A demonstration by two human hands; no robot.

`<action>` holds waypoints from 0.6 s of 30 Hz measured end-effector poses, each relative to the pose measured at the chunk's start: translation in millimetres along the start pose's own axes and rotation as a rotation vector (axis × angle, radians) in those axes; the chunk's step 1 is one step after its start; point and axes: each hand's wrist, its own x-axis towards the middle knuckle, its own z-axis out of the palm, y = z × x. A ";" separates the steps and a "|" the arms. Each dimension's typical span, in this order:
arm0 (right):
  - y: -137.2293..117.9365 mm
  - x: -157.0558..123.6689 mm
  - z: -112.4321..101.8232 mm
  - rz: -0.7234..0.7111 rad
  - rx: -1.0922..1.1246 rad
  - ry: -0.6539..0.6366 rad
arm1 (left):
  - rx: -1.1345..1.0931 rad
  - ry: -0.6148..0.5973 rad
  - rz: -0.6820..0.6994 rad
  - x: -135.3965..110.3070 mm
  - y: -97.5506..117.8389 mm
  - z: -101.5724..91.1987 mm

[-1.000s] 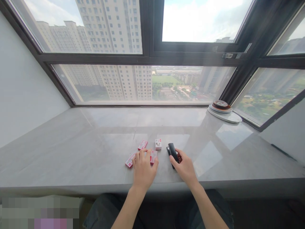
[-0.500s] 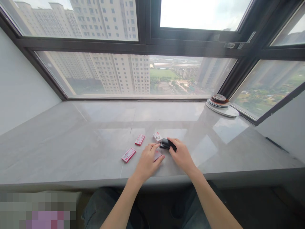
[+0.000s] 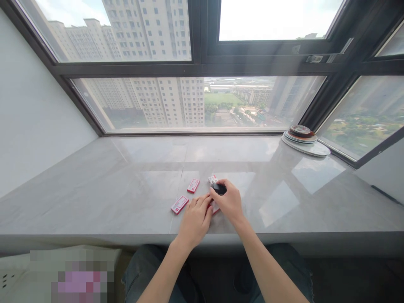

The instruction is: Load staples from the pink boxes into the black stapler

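My right hand (image 3: 229,200) is closed around a black stapler (image 3: 220,188), with thumb and fingers on its two sides; part of it is hidden. Just left of it, my left hand (image 3: 196,218) rests low on the counter and steadies a small red-and-white box (image 3: 216,207) between thumb and fingers. Most of that box is covered by both hands. Behind the stapler stands a white box with red print (image 3: 212,179). Two flat red-and-white boxes lie to the left, a farther one (image 3: 193,185) and a nearer one (image 3: 179,204).
The boxes lie on a glossy grey stone counter (image 3: 94,202) below a dark-framed window (image 3: 195,69). A stack of plates (image 3: 304,141) stands in the far right corner. A pale surface with a blurred-out patch (image 3: 19,273) shows at lower left.
My right hand has lifted and turned the stapler, bringing it left over the fingers of my left hand. The view has shifted, so everything on the counter sits slightly farther right.
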 end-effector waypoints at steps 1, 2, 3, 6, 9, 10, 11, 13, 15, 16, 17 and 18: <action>1.4 2.2 -3.5 0.037 0.128 0.046 | 0.009 0.001 -0.005 -1.1 0.3 0.1; 4.4 4.5 -9.2 0.080 0.271 0.097 | 0.017 0.000 -0.010 -1.9 0.2 0.1; 9.4 6.5 -16.9 0.126 0.412 0.148 | 0.024 0.000 -0.014 -2.6 -0.3 0.0; 34.7 7.7 -50.3 0.297 0.719 0.222 | 0.021 -0.004 -0.005 -5.0 -3.9 -1.3; 65.3 -1.2 -88.9 0.504 0.716 0.188 | -0.023 0.006 0.006 -11.1 -9.2 -3.9; 73.3 -6.0 -99.2 0.544 0.655 0.182 | -0.032 0.023 -0.011 -14.0 -10.8 -4.7; 78.9 -11.2 -106.9 0.569 0.567 0.156 | -0.029 0.044 -0.039 -16.8 -11.9 -5.3; 81.9 -21.5 -111.7 0.590 0.378 0.027 | 0.002 0.069 -0.103 -20.9 -12.5 -5.9; 74.6 -29.9 -102.1 0.581 0.249 -0.174 | 0.023 0.044 -0.127 -20.9 -10.7 -5.6; 68.5 -32.7 -93.3 0.562 0.218 -0.278 | 0.016 0.015 -0.118 -19.1 -9.4 -5.4; 62.0 -34.5 -83.3 0.531 0.190 -0.380 | -0.003 -0.011 -0.102 -16.5 -8.0 -5.1; 56.0 -35.3 -73.3 0.492 0.166 -0.456 | -0.029 -0.033 -0.082 -13.2 -7.0 -5.0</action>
